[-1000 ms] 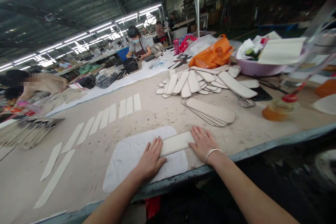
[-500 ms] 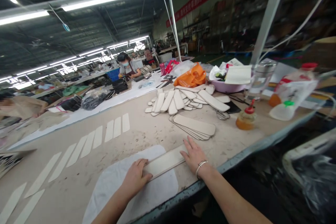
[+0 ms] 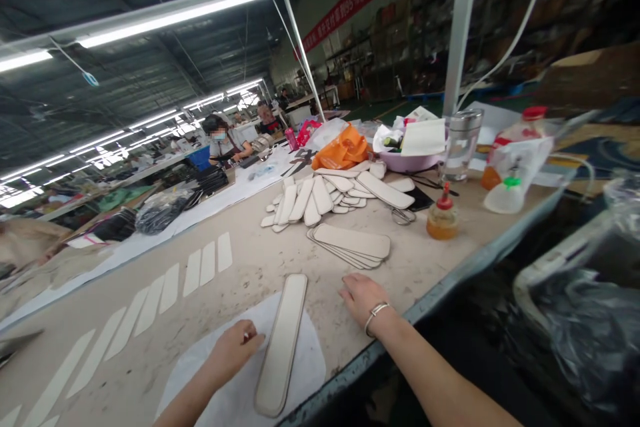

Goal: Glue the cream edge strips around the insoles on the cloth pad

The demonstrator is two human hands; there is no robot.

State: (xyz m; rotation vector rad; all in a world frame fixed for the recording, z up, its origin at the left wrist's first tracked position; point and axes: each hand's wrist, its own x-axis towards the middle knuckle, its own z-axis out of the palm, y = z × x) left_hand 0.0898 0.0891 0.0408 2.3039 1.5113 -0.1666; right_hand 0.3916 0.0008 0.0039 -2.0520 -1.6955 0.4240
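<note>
A long padded strip point(image 3: 283, 347) with rounded ends and a pale face lies slanted on a white sheet point(image 3: 210, 360). Just left of the strip is my left hand point(image 3: 233, 350), its fingers curled in toward the thumb; whether anything is inside them is hidden. My right hand point(image 3: 364, 300) rests over the bare tabletop to the right of the strip, apart from it, fingers stretched out and holding nothing. Beyond it lies a fanned stack of similar strips point(image 3: 353, 243), and farther back a loose pile of them point(image 3: 310, 200).
Thin pale strips point(image 3: 147, 303) lie in a row on the left. To the right are scissors point(image 3: 403, 216), an amber-filled bottle point(image 3: 443, 219), a clear cup point(image 3: 461, 147), a purple basin point(image 3: 413, 161) and an orange bag point(image 3: 343, 148). A co-worker point(image 3: 225, 140) sits farther back.
The strip, crosswise between both hands before, now lies turned nearly lengthwise. Both hands have come off it; the left has curled and moved left. The camera view has shifted right.
</note>
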